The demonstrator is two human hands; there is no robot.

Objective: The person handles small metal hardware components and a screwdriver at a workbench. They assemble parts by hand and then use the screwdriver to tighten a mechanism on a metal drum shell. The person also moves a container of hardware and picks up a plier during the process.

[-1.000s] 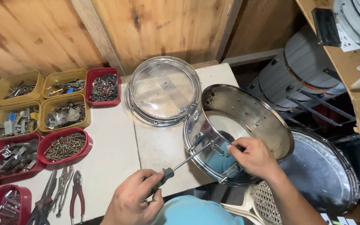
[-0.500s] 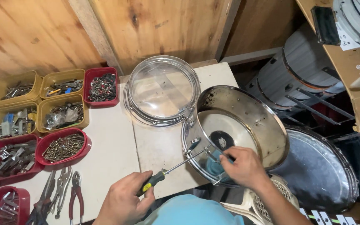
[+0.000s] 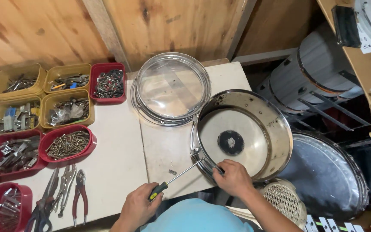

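**Screwdriver at the rim of a metal drum shell**

While the left hand (image 3: 137, 208) is wrapped around the black-and-yellow handle of a screwdriver (image 3: 174, 178), its fingers curled tight about the grip, the shaft runs up and to the right until the tip meets a lug on the near side of a shiny metal drum shell (image 3: 275, 129). The right hand (image 3: 232, 177) rests on the shell's near rim just beside that tip, fingers bent over the edge and pinching it; whether they also hold a small part there cannot be told. The shell lies open side up on the right edge of the pale surface (image 3: 117, 172), partly overhanging it, with a dark round patch (image 3: 231, 142) at the centre of the head inside. A few tiny bits of hardware (image 3: 172, 172) lie on the surface under the shaft.

Just behind the shell, touching its far-left rim, sits a clear drumhead in a chrome hoop (image 3: 172, 88), stacked on another hoop. Left of that stand yellow trays (image 3: 67, 107) and red trays (image 3: 67, 146) filled with screws and fittings. Pliers (image 3: 80, 193) and other hand tools lie near the front left corner. To the right, below the surface, are more drums (image 3: 318, 77) and a white perforated basket (image 3: 286, 199). A wooden wall (image 3: 151, 25) stands behind.
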